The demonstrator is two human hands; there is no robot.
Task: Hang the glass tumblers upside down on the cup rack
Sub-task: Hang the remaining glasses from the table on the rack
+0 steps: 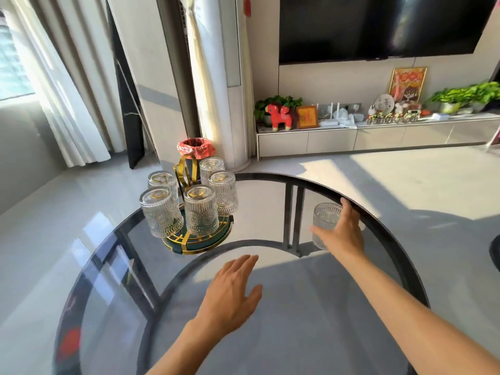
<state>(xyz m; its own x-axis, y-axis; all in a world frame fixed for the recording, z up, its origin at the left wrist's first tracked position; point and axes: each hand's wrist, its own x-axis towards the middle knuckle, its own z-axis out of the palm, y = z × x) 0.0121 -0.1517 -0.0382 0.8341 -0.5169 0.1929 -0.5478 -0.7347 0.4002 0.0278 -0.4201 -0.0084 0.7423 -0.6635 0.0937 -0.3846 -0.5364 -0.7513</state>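
Observation:
A gold cup rack (pixel 186 169) on a dark green round base (pixel 216 240) stands at the far left of the round glass table (pixel 270 307). Several ribbed glass tumblers (pixel 200 209) hang upside down on it. One more tumbler (pixel 324 217) stands upright near the table's far right edge. My right hand (pixel 342 234) wraps around it, thumb on the left side and fingers over the right side. My left hand (pixel 230 290) hovers flat and open above the table's middle, holding nothing.
The table's dark rim (pixel 378 212) curves just behind the upright tumbler. A bin with a red bag (pixel 196 148) sits on the floor behind the rack. A TV cabinet (pixel 351 136) with plants and ornaments lines the far wall.

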